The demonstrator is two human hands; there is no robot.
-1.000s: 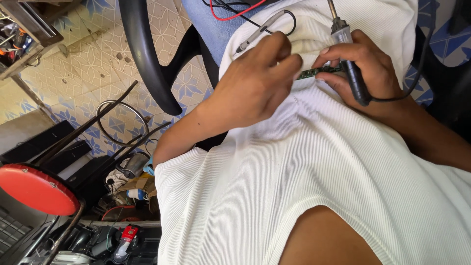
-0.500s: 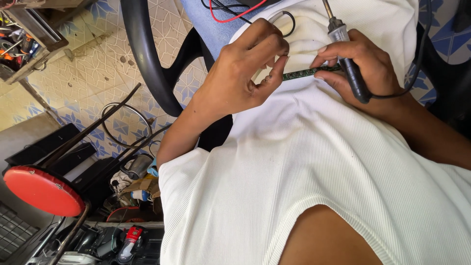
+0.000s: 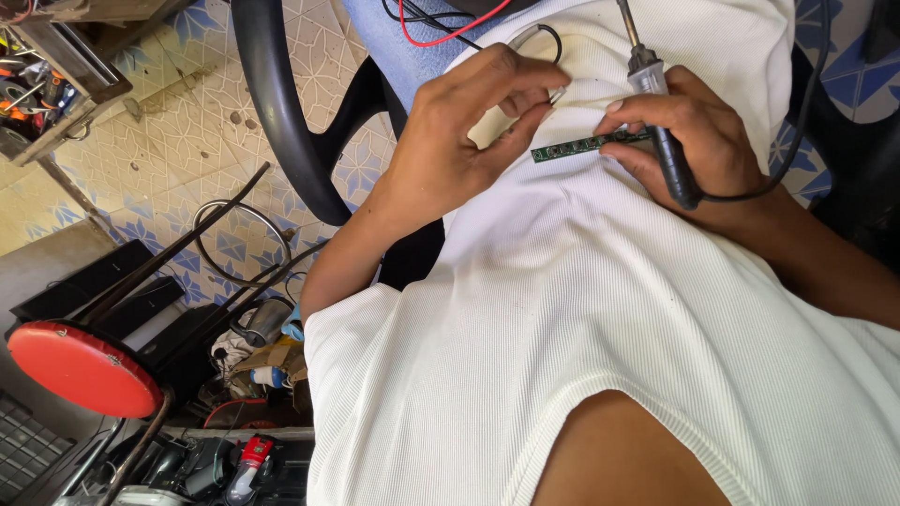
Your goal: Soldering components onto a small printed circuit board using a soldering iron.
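My right hand (image 3: 698, 141) grips a soldering iron (image 3: 661, 122) by its black handle, metal tip pointing up and away. The same hand's fingertips pinch one end of a narrow green circuit board strip (image 3: 577, 146), which lies across my white shirt (image 3: 581, 328). My left hand (image 3: 450, 141) is just left of the strip, fingers curled around a thin grey wire (image 3: 553, 86) that loops up by the fingertips. A small gap separates it from the board. The iron's black cord (image 3: 797, 150) runs off to the right.
A black plastic chair arm (image 3: 272, 103) curves over the patterned tile floor (image 3: 178, 141). A red round stool (image 3: 80, 370) stands at lower left beside metal rods, cables and tool clutter. Red and black wires (image 3: 441, 23) lie on blue cloth at the top.
My left hand has let go of the board strip and drawn back a little to the left. The right hand still holds the iron and strip in the same place.
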